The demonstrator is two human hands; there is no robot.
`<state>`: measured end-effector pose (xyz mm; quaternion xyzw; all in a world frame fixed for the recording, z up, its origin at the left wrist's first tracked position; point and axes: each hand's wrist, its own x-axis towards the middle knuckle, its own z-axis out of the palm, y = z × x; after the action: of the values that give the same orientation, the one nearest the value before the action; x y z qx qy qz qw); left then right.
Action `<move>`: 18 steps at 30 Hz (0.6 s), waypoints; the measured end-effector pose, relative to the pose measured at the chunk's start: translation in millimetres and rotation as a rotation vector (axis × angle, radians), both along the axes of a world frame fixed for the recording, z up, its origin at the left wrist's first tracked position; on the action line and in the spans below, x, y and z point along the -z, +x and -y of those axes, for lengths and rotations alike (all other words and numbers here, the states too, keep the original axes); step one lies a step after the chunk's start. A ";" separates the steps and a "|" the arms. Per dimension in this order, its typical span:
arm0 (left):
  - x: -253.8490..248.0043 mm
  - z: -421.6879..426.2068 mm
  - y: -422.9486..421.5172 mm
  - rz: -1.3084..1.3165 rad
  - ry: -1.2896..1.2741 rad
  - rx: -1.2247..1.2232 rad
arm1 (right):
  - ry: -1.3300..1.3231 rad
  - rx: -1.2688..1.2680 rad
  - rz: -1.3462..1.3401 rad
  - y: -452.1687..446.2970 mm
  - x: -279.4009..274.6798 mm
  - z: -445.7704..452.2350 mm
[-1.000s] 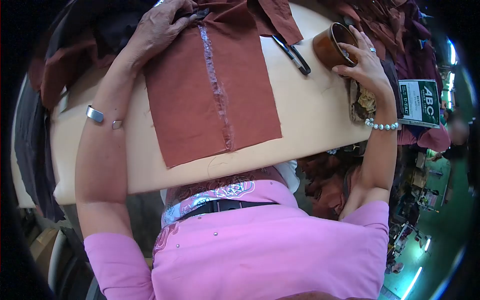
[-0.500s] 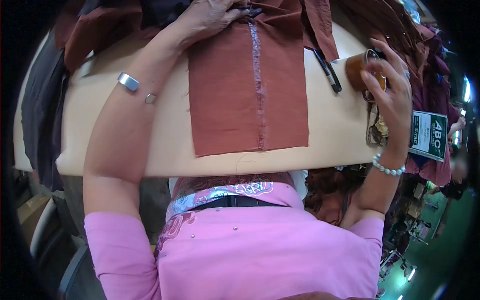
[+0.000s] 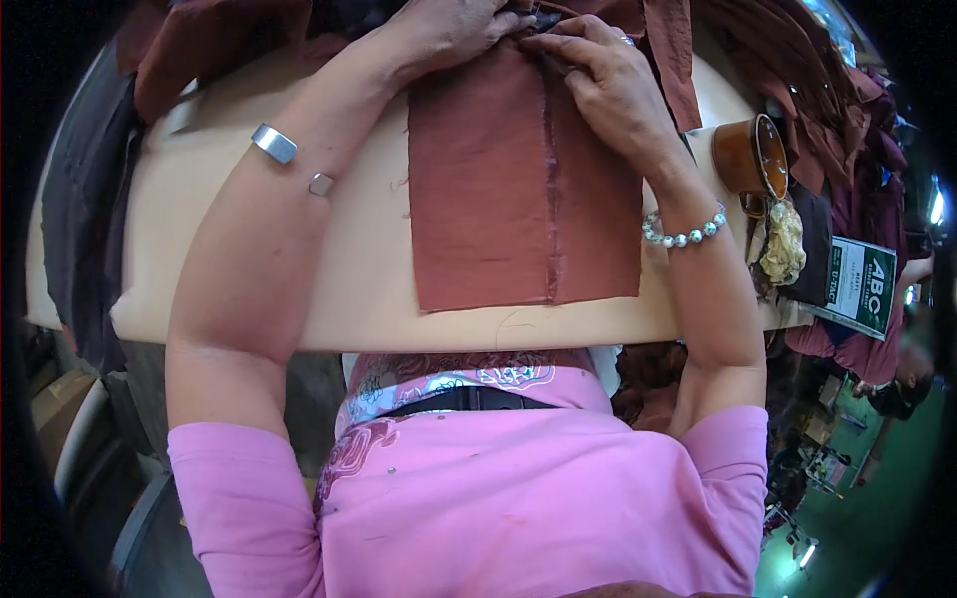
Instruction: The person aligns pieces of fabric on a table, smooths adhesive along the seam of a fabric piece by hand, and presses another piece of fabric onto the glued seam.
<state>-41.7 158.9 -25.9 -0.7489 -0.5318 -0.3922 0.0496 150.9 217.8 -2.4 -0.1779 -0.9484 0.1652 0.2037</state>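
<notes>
A reddish-brown cloth panel (image 3: 478, 199) lies on the pale table, with a frayed seam running down its length. At its top edge, my left hand (image 3: 454, 30) is closed on gathered cloth, and a small dark item shows by its fingertips. My right hand (image 3: 608, 85) reaches in from the right. Its fingers are bent together at the cloth's top, close to the left fingertips; exactly what lies between them is hidden. An amber cup (image 3: 733, 157) stands on the table to the right of my right forearm.
Dark cloth (image 3: 90, 219) hangs over the table's left side. More brown cloth (image 3: 797, 90) is heaped at the right. Below the cup are a crumpled yellowish lump (image 3: 785, 244) and a green-and-white ABC packet (image 3: 859, 287). The table's front edge (image 3: 449, 334) runs before my body.
My right hand has left the cup and moved left to the top of the cloth. In view, the cloth panel sits slightly further right. The left hand stays at its top edge.
</notes>
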 end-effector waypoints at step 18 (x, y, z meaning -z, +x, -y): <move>-0.9 1.6 2.2 0.017 -0.046 -0.037 | 0.232 -0.123 0.003 19.0 -12.0 36.5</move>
<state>-39.5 157.4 -25.0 -0.7367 -0.5548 -0.3850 0.0350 169.9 181.3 9.6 -0.0949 -0.9706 0.0662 0.2111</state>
